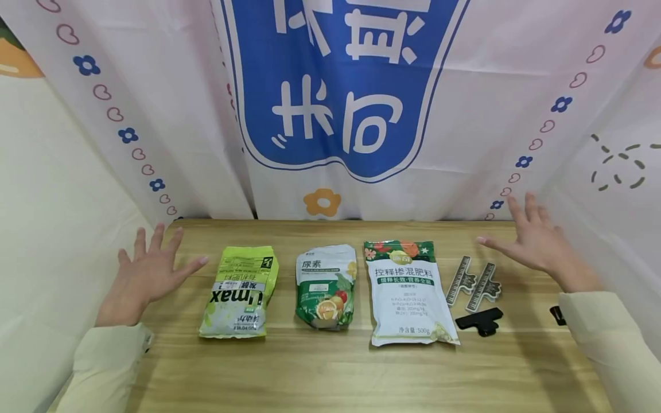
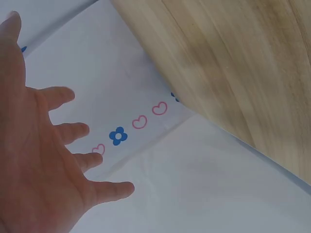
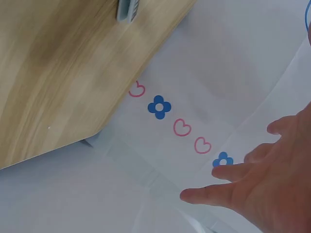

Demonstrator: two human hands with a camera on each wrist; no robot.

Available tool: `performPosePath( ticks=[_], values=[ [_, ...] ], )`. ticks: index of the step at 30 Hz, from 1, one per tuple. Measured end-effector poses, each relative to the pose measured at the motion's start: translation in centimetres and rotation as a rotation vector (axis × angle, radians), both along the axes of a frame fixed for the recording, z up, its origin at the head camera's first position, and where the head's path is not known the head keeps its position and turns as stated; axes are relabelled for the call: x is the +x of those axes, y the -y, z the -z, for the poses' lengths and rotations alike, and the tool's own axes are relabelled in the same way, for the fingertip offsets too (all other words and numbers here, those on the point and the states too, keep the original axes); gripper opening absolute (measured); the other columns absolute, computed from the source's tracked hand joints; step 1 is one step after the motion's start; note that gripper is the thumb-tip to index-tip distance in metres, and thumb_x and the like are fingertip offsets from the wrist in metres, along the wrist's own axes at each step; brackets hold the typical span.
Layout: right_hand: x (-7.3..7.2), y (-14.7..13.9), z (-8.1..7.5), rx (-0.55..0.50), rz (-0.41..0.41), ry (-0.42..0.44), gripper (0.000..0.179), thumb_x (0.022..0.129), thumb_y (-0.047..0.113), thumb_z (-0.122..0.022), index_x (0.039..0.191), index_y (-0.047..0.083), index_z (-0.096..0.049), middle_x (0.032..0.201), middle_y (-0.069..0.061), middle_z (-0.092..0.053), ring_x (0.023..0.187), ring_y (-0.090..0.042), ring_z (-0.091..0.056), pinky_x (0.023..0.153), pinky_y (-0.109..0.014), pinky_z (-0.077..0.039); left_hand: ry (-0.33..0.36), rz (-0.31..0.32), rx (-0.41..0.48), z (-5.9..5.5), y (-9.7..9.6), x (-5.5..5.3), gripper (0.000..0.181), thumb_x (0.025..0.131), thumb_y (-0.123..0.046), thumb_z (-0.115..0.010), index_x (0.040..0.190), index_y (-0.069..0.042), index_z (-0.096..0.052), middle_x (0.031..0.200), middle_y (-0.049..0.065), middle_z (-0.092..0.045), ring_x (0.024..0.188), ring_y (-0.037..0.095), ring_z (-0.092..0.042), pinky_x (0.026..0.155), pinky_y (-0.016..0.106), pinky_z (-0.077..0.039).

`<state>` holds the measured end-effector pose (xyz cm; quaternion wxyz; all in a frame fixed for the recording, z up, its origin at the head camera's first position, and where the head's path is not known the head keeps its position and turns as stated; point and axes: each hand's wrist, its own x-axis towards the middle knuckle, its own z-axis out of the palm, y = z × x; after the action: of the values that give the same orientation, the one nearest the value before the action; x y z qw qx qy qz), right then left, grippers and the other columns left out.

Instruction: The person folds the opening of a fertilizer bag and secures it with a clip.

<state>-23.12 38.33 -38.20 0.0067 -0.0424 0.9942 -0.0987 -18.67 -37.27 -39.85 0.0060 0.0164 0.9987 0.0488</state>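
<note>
Both hands hover with fingers spread and hold nothing. The left hand [image 1: 146,275] is at the table's left side, nearest a lime-green fertilizer bag [image 1: 239,292]. At the right, the right hand [image 1: 537,241] is nearest two clear ruler-edged clips [image 1: 471,284]. Just below these lies a black clip [image 1: 480,321]; another black clip [image 1: 558,315] is partly hidden by the right sleeve. In the middle stand out a smaller white-and-green urea bag [image 1: 325,289] and a taller white fertilizer bag [image 1: 408,298], lying flat. The left wrist view shows the left palm [image 2: 39,170]; the right wrist view shows the right hand [image 3: 272,179].
The wooden table [image 1: 310,373] ends at the back against a white curtain [image 1: 284,195] printed with a blue sign, hearts and flowers. White cloth walls [image 1: 57,229] close in both sides. One clear clip [image 3: 127,9] shows at the top of the right wrist view.
</note>
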Motion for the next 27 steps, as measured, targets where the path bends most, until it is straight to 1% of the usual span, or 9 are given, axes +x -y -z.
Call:
performPosePath(
  ticks=[5, 8, 11, 15, 19, 21, 25, 27],
  values=[
    [0.1, 0.8, -0.4, 0.015, -0.016, -0.011, 0.121, 0.092, 0.082, -0.054, 0.166, 0.022, 0.020, 0.167, -0.024, 0.030, 0.146, -0.075, -0.006, 0.107, -0.088, -0.016, -0.037, 0.003, -0.001, 0.1, -0.1, 0.1, 0.105, 0.099, -0.078, -0.041, 0.168, -0.006, -0.008, 0.168, 0.041, -0.005, 0.148, 0.073, -0.006, 0.102, 0.094, -0.013],
    [0.2, 1.3, -0.8, 0.019, -0.025, 0.014, 0.121, 0.092, 0.083, -0.053, 0.166, 0.021, 0.020, 0.168, -0.026, 0.029, 0.143, -0.076, -0.014, 0.105, -0.087, -0.023, -0.046, 0.003, 0.004, 0.2, 0.0, 0.1, 0.105, 0.099, -0.078, -0.042, 0.168, -0.004, -0.011, 0.167, 0.041, -0.009, 0.147, 0.072, -0.011, 0.102, 0.092, -0.019],
    [0.3, 2.1, -1.1, 0.019, -0.038, 0.026, 0.122, 0.091, 0.084, -0.052, 0.167, 0.016, 0.016, 0.168, -0.032, 0.021, 0.141, -0.076, -0.019, 0.105, -0.085, -0.027, -0.046, -0.001, 0.020, 0.3, 0.0, 0.1, 0.105, 0.099, -0.078, -0.042, 0.166, 0.000, -0.017, 0.166, 0.041, -0.015, 0.145, 0.070, -0.017, 0.099, 0.089, -0.028],
    [0.4, 3.4, -1.3, 0.023, -0.053, 0.024, 0.124, 0.091, 0.084, -0.053, 0.168, 0.009, 0.007, 0.169, -0.039, 0.004, 0.143, -0.072, -0.022, 0.108, -0.083, -0.028, -0.020, -0.005, 0.031, 0.4, 0.0, 0.3, 0.105, 0.100, -0.077, -0.042, 0.160, 0.008, -0.026, 0.160, 0.043, -0.024, 0.138, 0.069, -0.026, 0.092, 0.084, -0.039],
    [0.8, 4.5, -1.2, 0.027, -0.083, 0.016, 0.122, 0.090, 0.082, -0.056, 0.169, 0.005, -0.002, 0.168, -0.041, -0.012, 0.145, -0.068, -0.027, 0.107, -0.082, -0.033, 0.017, -0.002, 0.034, 0.6, 0.1, 0.4, 0.105, 0.101, -0.076, -0.040, 0.157, 0.012, -0.029, 0.154, 0.045, -0.032, 0.131, 0.069, -0.035, 0.089, 0.080, -0.044],
    [1.0, 4.9, -1.1, 0.025, -0.109, 0.009, 0.121, 0.091, 0.080, -0.058, 0.168, 0.002, -0.008, 0.165, -0.041, -0.020, 0.143, -0.067, -0.033, 0.107, -0.079, -0.037, 0.035, 0.004, 0.055, 0.7, 0.1, 0.3, 0.104, 0.102, -0.074, -0.040, 0.155, 0.014, -0.029, 0.151, 0.046, -0.036, 0.130, 0.068, -0.040, 0.090, 0.078, -0.046],
    [1.6, 5.8, -1.0, 0.011, -0.154, 0.025, 0.116, 0.092, 0.078, -0.060, 0.165, -0.002, -0.018, 0.163, -0.043, -0.025, 0.142, -0.066, -0.036, 0.110, -0.077, -0.037, 0.057, 0.032, 0.115, 0.9, -0.1, 0.4, 0.098, 0.105, -0.070, -0.039, 0.153, 0.016, -0.030, 0.148, 0.046, -0.043, 0.127, 0.066, -0.049, 0.092, 0.075, -0.047],
    [1.8, 6.2, -1.0, -0.003, -0.181, 0.035, 0.114, 0.092, 0.077, -0.060, 0.166, 0.000, -0.018, 0.164, -0.041, -0.025, 0.145, -0.064, -0.034, 0.113, -0.076, -0.035, 0.050, 0.054, 0.145, 1.0, -0.2, 0.5, 0.093, 0.107, -0.066, -0.039, 0.151, 0.015, -0.034, 0.145, 0.045, -0.048, 0.125, 0.064, -0.053, 0.094, 0.073, -0.048]
  ],
)
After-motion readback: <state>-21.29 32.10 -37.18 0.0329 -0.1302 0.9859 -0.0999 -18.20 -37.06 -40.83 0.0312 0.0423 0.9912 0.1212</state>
